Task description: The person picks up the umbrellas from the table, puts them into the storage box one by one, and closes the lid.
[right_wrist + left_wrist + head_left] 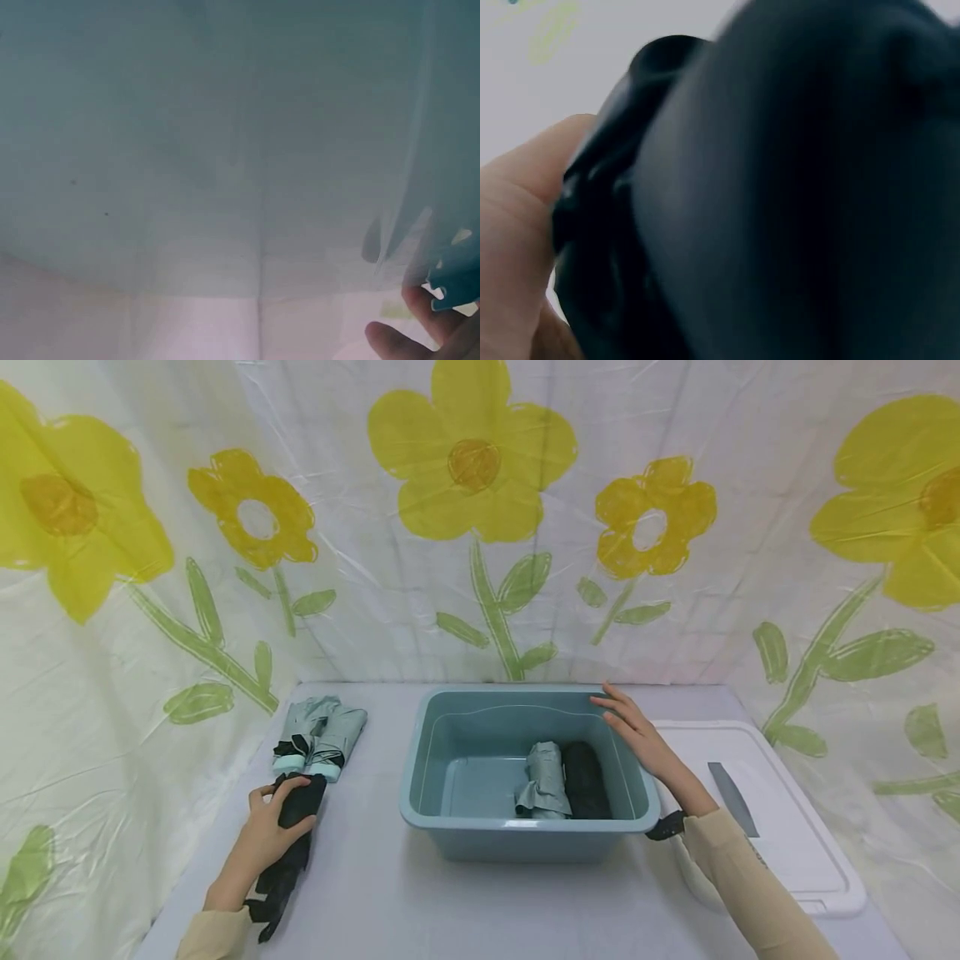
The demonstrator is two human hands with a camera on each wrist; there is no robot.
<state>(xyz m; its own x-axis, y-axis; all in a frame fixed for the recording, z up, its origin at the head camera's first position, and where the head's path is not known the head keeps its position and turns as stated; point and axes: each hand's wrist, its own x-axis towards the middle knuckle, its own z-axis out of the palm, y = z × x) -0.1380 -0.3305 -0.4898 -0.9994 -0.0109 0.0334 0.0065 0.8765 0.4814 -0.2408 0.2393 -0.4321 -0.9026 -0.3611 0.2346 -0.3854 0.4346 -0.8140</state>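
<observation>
My left hand (264,839) grips a black folded umbrella (279,881) at the left of the table, thumb on one side and fingers over the other. A loose strap hangs at its near end. Dark fabric fills most of the left wrist view, with the thumb (525,187) against it. At the right rim of a blue-green plastic bin (525,843), my right hand (637,739) rests with its fingers spread and fairly straight. Inside the bin, a grey-green folded umbrella (546,777) lies beside a black one (587,781), both toward the right side.
Two grey-green folded umbrellas (341,735) with pale turquoise ends lie at the back left, just beyond the black one. A white lid (802,860) with a grey inset lies right of the bin, partly under my right forearm. A flower-painted curtain hangs behind the table.
</observation>
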